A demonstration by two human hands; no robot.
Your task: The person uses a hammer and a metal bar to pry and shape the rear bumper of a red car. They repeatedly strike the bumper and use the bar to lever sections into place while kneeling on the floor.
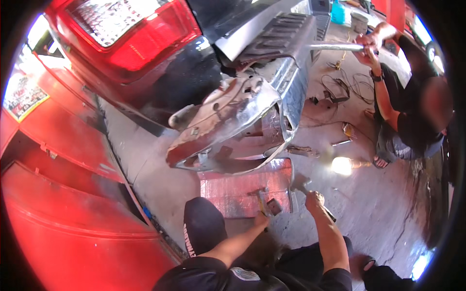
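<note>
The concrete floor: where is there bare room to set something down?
Bare concrete shows right of the right hand, below the glowing lamp; another strip lies between the red metalwork and the silvery panel. It's crowded on that panel, with a dark block beside the hammer in the left hand, and among the cables.

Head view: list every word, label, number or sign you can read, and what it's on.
Black trouser leg: white lettering, wording not copied here.
Red taillight: small characters, too blurred.
Colourful sheet, far left: print too blurred.
Black shirt: pale emblem, too small.
Hammer in the left hand: none visible.
</note>
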